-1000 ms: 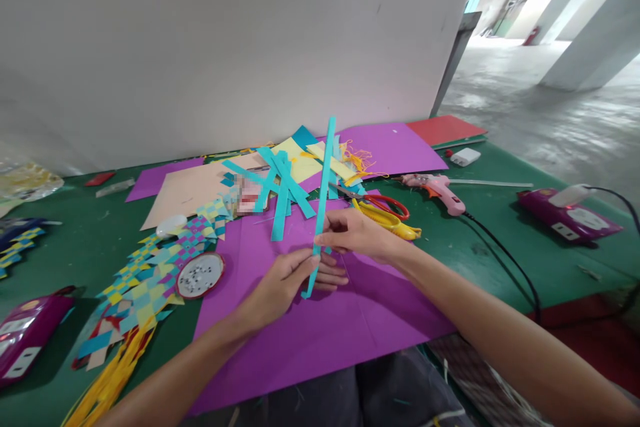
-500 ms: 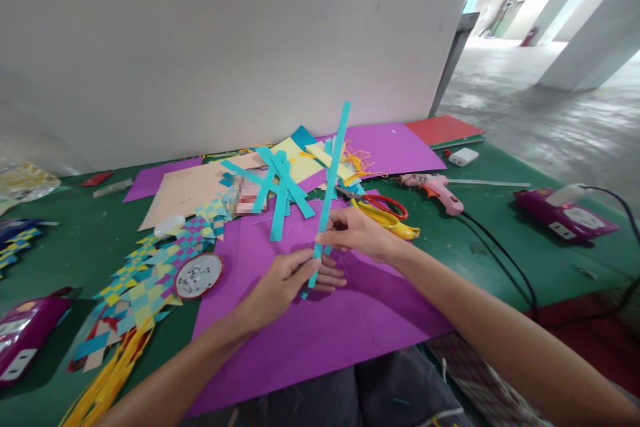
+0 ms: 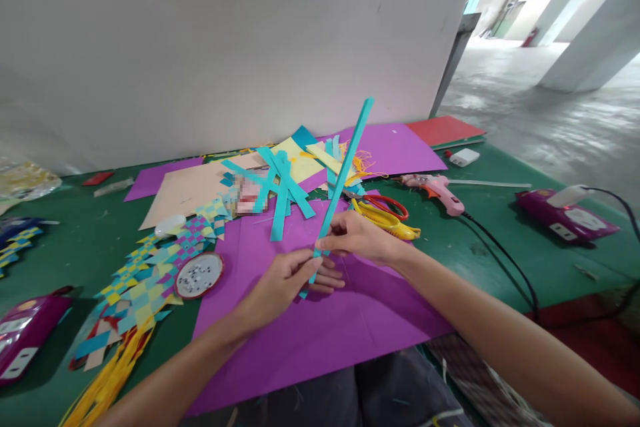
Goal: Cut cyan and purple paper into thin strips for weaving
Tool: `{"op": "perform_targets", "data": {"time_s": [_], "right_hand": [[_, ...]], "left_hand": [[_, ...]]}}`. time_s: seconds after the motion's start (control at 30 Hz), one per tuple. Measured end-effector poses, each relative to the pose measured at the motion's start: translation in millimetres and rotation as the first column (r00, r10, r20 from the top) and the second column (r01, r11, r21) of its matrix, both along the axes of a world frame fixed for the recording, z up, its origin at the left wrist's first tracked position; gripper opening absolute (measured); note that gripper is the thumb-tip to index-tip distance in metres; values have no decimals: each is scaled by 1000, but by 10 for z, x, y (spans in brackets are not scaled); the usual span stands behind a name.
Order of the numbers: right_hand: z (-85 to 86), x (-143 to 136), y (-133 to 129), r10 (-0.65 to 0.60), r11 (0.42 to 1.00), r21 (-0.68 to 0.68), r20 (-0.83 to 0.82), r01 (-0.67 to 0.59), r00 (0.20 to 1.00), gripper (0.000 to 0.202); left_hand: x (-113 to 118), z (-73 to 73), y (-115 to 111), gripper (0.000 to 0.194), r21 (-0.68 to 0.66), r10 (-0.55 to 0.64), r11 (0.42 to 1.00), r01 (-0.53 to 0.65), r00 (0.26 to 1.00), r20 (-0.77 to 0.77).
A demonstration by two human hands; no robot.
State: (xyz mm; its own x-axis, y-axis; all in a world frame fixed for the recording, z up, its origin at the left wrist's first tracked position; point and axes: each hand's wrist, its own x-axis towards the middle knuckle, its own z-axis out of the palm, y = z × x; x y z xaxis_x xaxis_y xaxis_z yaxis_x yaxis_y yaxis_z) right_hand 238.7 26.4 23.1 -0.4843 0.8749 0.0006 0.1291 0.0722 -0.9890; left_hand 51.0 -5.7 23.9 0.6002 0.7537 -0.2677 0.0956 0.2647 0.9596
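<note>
A long turquoise paper strip (image 3: 345, 170) slants up and to the right, with a second layer showing along its edge near the top. My left hand (image 3: 293, 277) pinches its lower end between thumb and fingers. Just above, my right hand (image 3: 353, 237) grips the same strip between thumb and forefinger. Both hands are over a large purple paper sheet (image 3: 300, 347). Behind them lies a loose pile of turquoise strips (image 3: 280, 207). Red-handled scissors (image 3: 387, 205) and a yellow-handled tool (image 3: 387, 221) rest beyond my right hand.
A pink glue gun (image 3: 435, 190) with a black cord lies at right, near a purple power strip (image 3: 565, 213). At left are woven paper pieces (image 3: 150, 280), a round lid of small dark-and-white bits (image 3: 200, 275) and another purple power strip (image 3: 33, 333). A white panel (image 3: 225, 53) stands behind.
The strip's upper end has tilted to the right, and its second layer shows more. Both hands stay in nearly the same place, still holding it.
</note>
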Motion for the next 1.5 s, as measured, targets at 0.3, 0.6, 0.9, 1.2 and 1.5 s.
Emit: {"op": "perform_targets", "data": {"time_s": [0.3, 0.6, 0.9, 1.2, 1.5], "right_hand": [[23, -6, -2, -25, 999, -41, -5, 25, 1000, 34], [71, -3, -2, -32, 996, -81, -71, 26, 997, 34], [7, -11, 0, -20, 998, -52, -34, 18, 999, 33], [60, 27, -12, 68, 994, -79, -57, -72, 996, 31], [68, 12, -22, 27, 976, -209, -143, -57, 989, 30]], "left_hand": [[-16, 23, -22, 30, -11, -22, 1000, 22, 1000, 9], [-52, 27, -3, 32, -59, -76, 995, 79, 996, 43], [-25, 3, 0, 32, -19, -1, 1000, 0, 999, -42], [-46, 11, 0, 29, -6, -10, 1000, 10, 1000, 2], [-54, 70, 5, 27, 53, -43, 998, 43, 999, -4]]}}
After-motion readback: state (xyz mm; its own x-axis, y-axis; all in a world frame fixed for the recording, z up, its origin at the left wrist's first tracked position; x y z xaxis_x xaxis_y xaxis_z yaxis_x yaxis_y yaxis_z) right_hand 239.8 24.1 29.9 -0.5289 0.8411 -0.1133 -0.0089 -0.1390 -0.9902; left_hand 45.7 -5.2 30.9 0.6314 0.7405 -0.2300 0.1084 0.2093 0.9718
